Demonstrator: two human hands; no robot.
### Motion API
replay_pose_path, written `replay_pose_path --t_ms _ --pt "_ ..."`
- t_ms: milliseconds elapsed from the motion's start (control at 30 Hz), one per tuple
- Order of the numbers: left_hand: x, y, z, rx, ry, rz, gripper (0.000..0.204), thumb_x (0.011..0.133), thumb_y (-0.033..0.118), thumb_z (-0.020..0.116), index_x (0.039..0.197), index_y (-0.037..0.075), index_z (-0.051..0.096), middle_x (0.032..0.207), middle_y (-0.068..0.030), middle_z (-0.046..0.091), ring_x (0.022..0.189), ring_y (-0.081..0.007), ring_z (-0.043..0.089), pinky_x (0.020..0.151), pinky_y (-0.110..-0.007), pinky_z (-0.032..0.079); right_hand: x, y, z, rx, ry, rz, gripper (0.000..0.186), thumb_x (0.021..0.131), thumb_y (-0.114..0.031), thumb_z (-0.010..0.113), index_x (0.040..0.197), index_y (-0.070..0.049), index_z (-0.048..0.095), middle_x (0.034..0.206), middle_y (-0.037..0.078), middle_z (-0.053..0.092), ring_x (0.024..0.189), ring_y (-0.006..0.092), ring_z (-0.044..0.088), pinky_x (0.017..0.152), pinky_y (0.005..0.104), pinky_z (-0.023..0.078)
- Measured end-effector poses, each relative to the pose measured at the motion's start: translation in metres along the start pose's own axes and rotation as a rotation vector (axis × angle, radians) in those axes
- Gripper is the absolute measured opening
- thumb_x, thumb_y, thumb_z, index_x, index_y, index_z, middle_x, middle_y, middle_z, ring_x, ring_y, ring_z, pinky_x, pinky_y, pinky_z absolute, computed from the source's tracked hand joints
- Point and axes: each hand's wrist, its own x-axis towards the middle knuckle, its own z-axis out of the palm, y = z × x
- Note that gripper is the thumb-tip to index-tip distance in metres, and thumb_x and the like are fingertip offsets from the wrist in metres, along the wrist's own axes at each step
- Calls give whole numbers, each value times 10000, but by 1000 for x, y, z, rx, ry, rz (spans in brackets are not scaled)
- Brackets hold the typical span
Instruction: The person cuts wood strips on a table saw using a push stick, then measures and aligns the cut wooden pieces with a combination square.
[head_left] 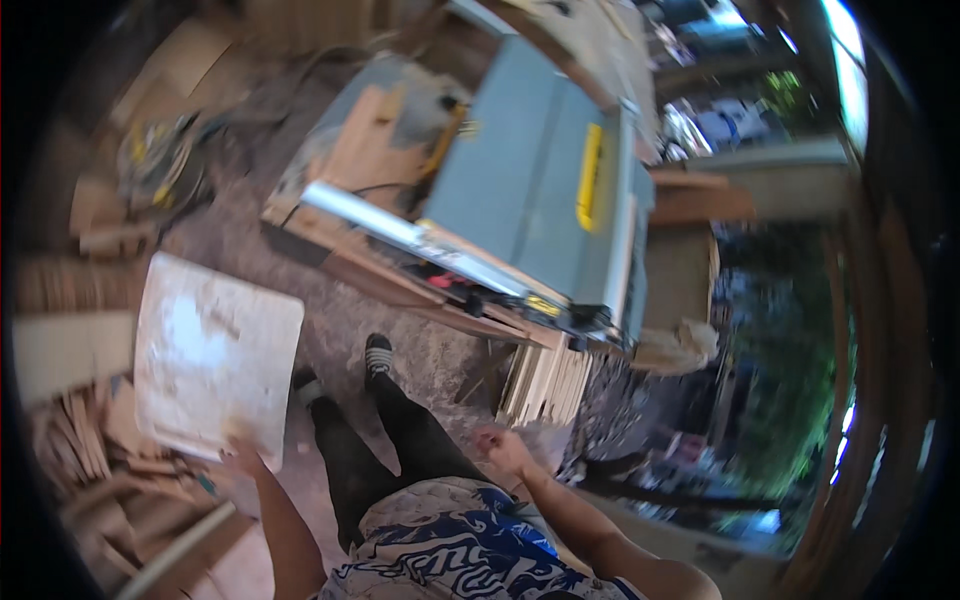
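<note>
My left hand is over the near edge of a white, rounded square top, stained and shiny, on my left. Motion smears the fingers, so I cannot tell whether they touch it. My right hand hangs in front of my right hip, away from the machine, with nothing visible in it; its fingers are blurred too. Ahead stands a table saw with a grey top, a yellow strip and a pale metal rail along its near side.
Scrap wood is heaped at the left, beside the white top. Pale wooden strips are stacked below the saw's near corner. Coiled cables lie on the floor at the far left. A wooden board rests left of the saw top.
</note>
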Motion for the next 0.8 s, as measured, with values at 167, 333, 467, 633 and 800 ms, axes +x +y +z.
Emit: replay_pose_path --t_ms 167,333,467,633,800 --pt "-81 138 -64 -67 -720 630 319 955 279 634 1140 22 673 1089 -167 672 992 -300 650 873 -399 515 18 92 -118 -91 886 321 338 941 -362 590 865 -74 751 763 209 701 767 392 713 707 464 557" --pt "-297 355 -152 -164 -1095 1389 124 893 155 676 960 62 722 892 -136 691 822 -319 684 731 -410 541 72 119 -290 2 1412 -26 223 826 -175 620 975 -44 721 871 177 708 807 395 663 748 491 515" --pt "-436 463 -195 -267 -1194 1719 96 882 188 704 938 115 732 833 -92 692 734 -311 686 643 -391 554 105 93 -369 251 1020 -22 267 804 -177 637 1028 -50 711 948 183 723 873 413 681 813 489 534" --pt "-542 563 -217 -416 -1190 1786 86 882 143 689 934 87 730 801 -87 683 629 -270 654 568 -363 524 111 61 -387 87 838 92 267 807 -216 662 993 -32 711 974 224 726 963 412 693 865 480 551" --pt "-560 598 -207 -505 -1124 1695 95 898 124 681 929 53 736 782 -91 674 546 -203 589 528 -310 474 123 61 -397 56 781 99 322 814 -268 635 981 2 692 954 285 700 954 468 666 874 520 524"
